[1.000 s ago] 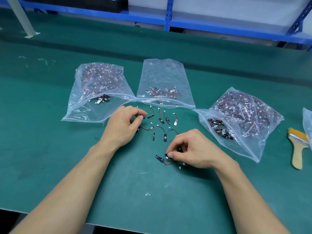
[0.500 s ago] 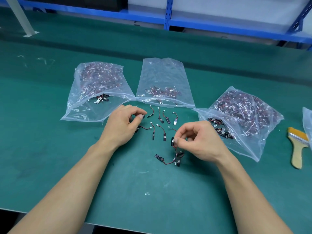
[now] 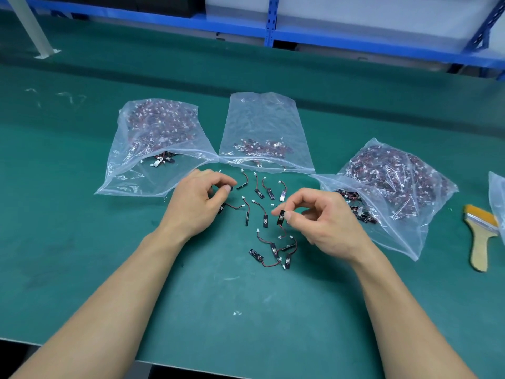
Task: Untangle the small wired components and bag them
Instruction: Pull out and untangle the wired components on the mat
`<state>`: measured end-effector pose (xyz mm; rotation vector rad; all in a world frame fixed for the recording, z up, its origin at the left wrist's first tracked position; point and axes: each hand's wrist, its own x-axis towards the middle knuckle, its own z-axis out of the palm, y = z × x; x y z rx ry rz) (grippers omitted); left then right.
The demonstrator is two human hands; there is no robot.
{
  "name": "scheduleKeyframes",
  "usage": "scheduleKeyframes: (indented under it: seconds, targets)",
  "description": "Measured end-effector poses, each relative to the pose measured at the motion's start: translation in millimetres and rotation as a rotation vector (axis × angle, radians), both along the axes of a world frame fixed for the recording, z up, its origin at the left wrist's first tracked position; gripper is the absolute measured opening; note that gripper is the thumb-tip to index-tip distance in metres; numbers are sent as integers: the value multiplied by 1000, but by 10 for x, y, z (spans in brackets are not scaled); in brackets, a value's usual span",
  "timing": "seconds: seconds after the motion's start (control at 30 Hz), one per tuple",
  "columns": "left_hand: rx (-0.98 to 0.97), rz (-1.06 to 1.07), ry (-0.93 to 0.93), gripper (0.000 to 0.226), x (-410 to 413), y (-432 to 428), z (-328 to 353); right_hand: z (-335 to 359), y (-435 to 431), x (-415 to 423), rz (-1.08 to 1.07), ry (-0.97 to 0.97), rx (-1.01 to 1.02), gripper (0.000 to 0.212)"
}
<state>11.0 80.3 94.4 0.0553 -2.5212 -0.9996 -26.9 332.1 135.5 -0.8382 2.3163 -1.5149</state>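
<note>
Several small black components with red wires and white plugs lie spread on the green mat [image 3: 218, 296]. My right hand [image 3: 325, 222] pinches one black component [image 3: 280, 217] between thumb and forefinger, lifted above a tangled clump [image 3: 276, 253] whose wires trail from it. My left hand [image 3: 196, 203] rests on the mat with thumb and forefinger pinching another small component [image 3: 231, 188]. Separated pieces [image 3: 259, 192] lie in rows between my hands. Three clear plastic bags sit behind: left bag [image 3: 153, 138], middle bag [image 3: 262, 132], right bag [image 3: 396, 187], each with components inside.
A paintbrush [image 3: 479, 233] with a wooden handle lies at the far right, beside the edge of another clear bag [image 3: 497, 198]. A blue metal shelf frame [image 3: 273, 26] runs along the back. The mat's near edge crosses below my forearms.
My right hand rose from the clump and moved up the mat, drawing one component out of the tangle. My left hand stayed where it was.
</note>
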Motion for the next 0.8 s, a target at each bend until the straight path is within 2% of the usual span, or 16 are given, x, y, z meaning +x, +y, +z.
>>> scheduleKeyframes:
  seconds: [0.2, 0.33, 0.47, 0.53, 0.67, 0.8]
  targets:
    - [-1, -1, -4, 18, 5, 4, 4, 33, 7, -32, -124, -80, -111, 16]
    - [5, 6, -11, 18, 0, 4, 8, -10, 93, -140, -246, -130, 22, 11]
    - [15, 11, -12, 18, 3, 0, 8, -130, 149, -232, -328, -58, 304, 15]
    - [16, 17, -11, 18, 4, -2, 12, -180, 153, -270, -360, -28, 375, 15]
    - [23, 24, -8, 17, 7, 8, 11, -239, 144, -288, -352, 35, 430, 16]
    - [32, 39, 0, 16, 2, -8, 2, -255, 151, -303, -366, 67, 378, 15]
